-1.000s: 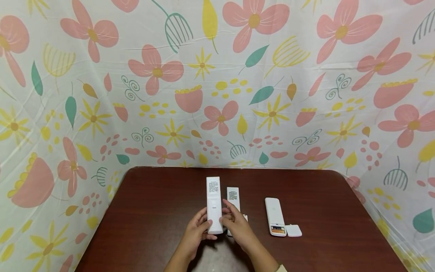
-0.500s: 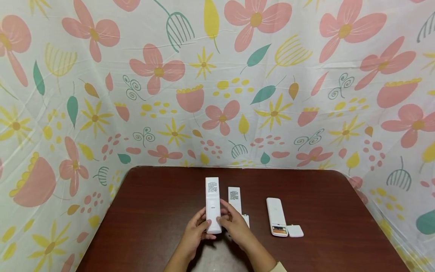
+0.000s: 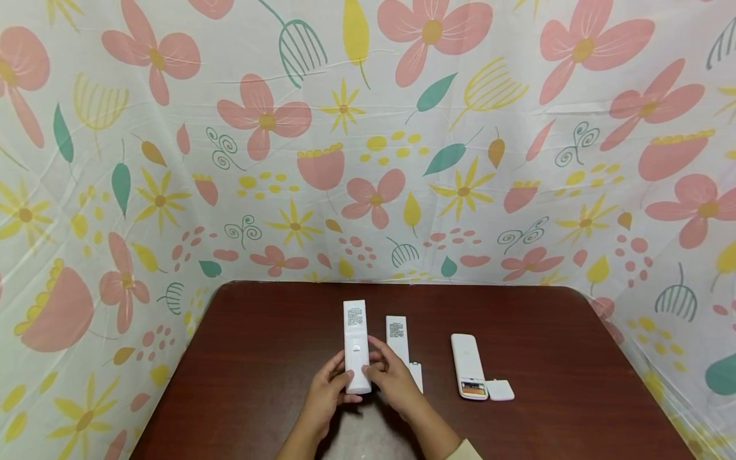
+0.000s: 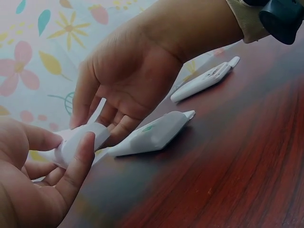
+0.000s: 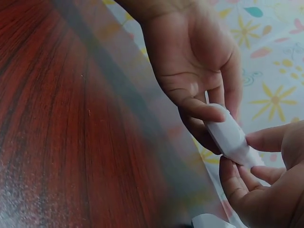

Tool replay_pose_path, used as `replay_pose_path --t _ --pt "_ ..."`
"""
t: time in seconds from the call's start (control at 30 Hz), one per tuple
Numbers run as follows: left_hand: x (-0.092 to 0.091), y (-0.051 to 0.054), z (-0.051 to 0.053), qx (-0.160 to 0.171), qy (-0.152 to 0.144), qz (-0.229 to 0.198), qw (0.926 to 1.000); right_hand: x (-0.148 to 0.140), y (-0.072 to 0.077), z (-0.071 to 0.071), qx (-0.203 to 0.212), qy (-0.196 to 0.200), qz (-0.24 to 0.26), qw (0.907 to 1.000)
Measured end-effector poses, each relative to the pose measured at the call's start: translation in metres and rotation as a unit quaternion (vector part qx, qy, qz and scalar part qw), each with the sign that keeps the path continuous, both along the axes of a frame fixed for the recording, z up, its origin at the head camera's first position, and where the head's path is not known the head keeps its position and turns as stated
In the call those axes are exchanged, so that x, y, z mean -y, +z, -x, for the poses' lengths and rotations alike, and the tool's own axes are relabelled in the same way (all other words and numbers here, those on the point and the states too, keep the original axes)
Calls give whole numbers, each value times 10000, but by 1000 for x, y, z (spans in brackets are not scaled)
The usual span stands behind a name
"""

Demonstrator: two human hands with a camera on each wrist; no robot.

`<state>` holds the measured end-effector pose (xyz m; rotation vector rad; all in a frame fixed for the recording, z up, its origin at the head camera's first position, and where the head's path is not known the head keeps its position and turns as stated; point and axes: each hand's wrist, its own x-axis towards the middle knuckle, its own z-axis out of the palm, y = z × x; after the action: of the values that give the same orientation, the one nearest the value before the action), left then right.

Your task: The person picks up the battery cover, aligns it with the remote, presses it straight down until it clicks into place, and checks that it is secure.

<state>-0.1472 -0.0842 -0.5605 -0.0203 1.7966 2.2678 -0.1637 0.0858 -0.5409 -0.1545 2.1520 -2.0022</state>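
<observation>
A white remote (image 3: 355,326) is held up back side out, its printed label at the far end. The left hand (image 3: 323,395) grips its left edge, and the right hand (image 3: 395,382) grips the right edge, both thumbs on the near part. In the left wrist view a thin white flap (image 4: 97,111) stands up from the remote (image 4: 76,142), between the left hand (image 4: 33,180) and the right hand (image 4: 133,71). The right wrist view shows the remote (image 5: 230,137) between the left hand (image 5: 190,61) and the right hand (image 5: 270,190).
On the brown table (image 3: 259,345), right of the held remote, lies a second white remote (image 3: 397,335) with a cover (image 3: 416,375) beside it. Farther right is a third remote (image 3: 467,358), its battery compartment uncovered, with a cover (image 3: 499,390) next to it. Floral cloth (image 3: 402,191) hangs behind.
Both hands and the held remote have shifted slightly left. A small raised white edge now shows near the middle of the remote's back.
</observation>
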Motion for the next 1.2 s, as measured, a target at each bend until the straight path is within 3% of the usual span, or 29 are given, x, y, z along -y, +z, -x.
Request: replay_pose_path --t 0.6,1.2 --pt "8 -3 7 172 315 119 9993 8 -4 -2 -6 55 -101 9999" --pt "13 -11 6 267 536 249 9979 18 -14 0 7 110 -511 9986"
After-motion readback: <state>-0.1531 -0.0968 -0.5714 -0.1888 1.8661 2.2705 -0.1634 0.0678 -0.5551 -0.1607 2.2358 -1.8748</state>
